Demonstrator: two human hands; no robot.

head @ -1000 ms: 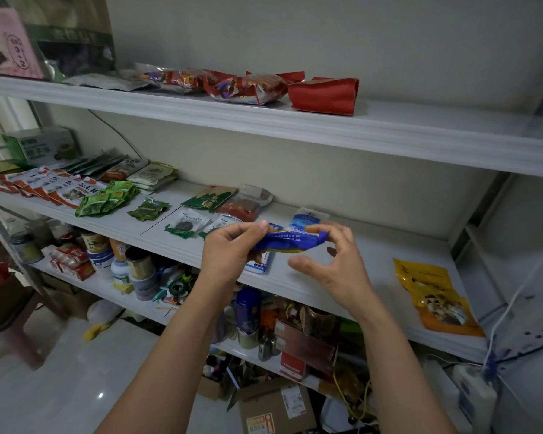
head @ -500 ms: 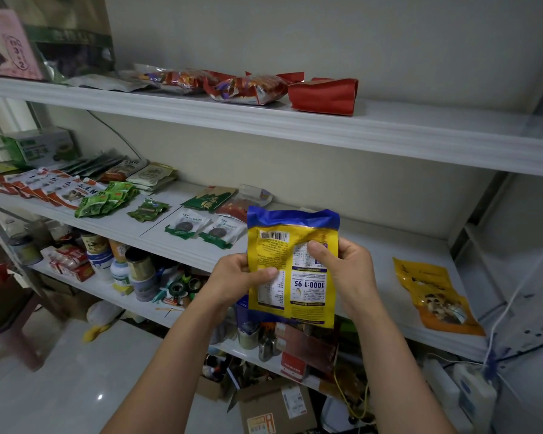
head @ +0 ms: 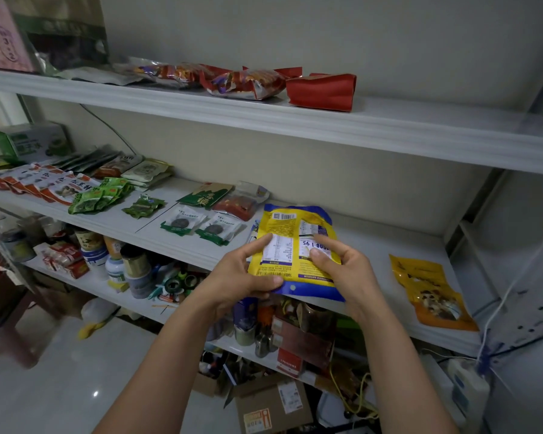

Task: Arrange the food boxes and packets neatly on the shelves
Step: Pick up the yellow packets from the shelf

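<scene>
while the yellow packet (head: 295,245) tilts back-side up over the middle shelf (head: 373,242), the left hand (head: 235,277) and right hand (head: 342,270) pinch its lower edge, 1 at each corner. this looks like the placing step; next it likely needs laying flat in the bare stretch beside the orange pouch (head: 433,296).

"000:1 95" on yellow packet (head: 295,255)

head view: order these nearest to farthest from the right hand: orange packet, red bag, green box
1. orange packet, on the middle shelf just right of the right hand holding the yellow packet.
2. red bag, up on the top shelf.
3. green box, far left end of the middle shelf.
</scene>
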